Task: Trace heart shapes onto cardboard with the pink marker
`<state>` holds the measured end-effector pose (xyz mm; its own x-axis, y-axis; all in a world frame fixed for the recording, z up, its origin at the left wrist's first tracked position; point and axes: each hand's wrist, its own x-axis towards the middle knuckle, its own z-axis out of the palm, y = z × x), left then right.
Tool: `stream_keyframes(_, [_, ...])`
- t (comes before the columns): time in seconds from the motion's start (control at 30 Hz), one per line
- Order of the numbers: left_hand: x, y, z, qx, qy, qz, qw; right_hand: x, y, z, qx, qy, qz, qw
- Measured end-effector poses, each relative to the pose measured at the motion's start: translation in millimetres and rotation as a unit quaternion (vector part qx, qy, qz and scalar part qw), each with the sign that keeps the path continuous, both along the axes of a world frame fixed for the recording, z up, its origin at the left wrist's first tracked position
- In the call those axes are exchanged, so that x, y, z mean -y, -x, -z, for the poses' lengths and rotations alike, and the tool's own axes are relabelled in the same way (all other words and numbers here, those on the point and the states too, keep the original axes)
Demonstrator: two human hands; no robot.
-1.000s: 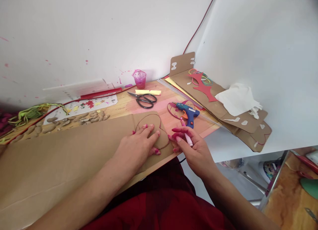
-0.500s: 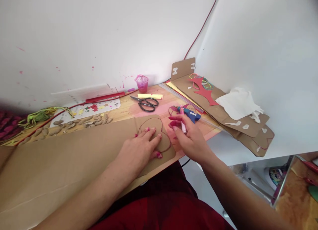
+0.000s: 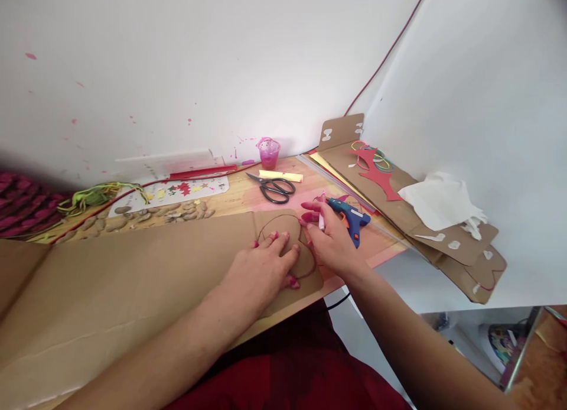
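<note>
My left hand (image 3: 270, 262) lies with its fingers spread on a large brown cardboard sheet (image 3: 186, 268). Beneath those fingers is a heart outline (image 3: 315, 259) drawn in dark red, partly covered by the hand. A pink marker (image 3: 322, 219) is gripped in my right hand (image 3: 334, 238), just off the right side of the heart. Whether its tip touches the cardboard, I cannot tell. Right behind this hand lies a blue glue gun (image 3: 353, 218) with an orange trigger.
Black-handled scissors (image 3: 277, 190), a rolled yellow paper (image 3: 281, 176) and a pink-stained cup (image 3: 268, 153) stand near the wall. Peanut shells (image 3: 163, 213) and green yarn (image 3: 95, 198) are at left. Folded cardboard (image 3: 398, 212) at right bears red scraps (image 3: 380, 182) and white cloth (image 3: 443, 200).
My right hand with the marker has come closer to the heart's edge, uncovering more of the glue gun. The left hand stays on the cardboard. The whole view has shifted slightly.
</note>
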<state>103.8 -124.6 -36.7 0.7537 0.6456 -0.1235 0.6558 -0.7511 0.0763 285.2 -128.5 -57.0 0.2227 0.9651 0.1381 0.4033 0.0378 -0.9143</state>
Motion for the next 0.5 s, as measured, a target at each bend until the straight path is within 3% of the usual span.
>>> stream_keyframes(0.23, [-0.3, 0.1, -0.1, 0.015, -0.014, 0.010, 1.000, 0.6, 4.7, 1.6, 0.024, -0.004, 0.018, 1.000])
stream_keyframes(0.5, [5.1, -1.2, 3.5, 0.018, -0.045, 0.026, 0.999, -1.5, -7.4, -9.2, 0.127, -0.029, -0.037, 0.991])
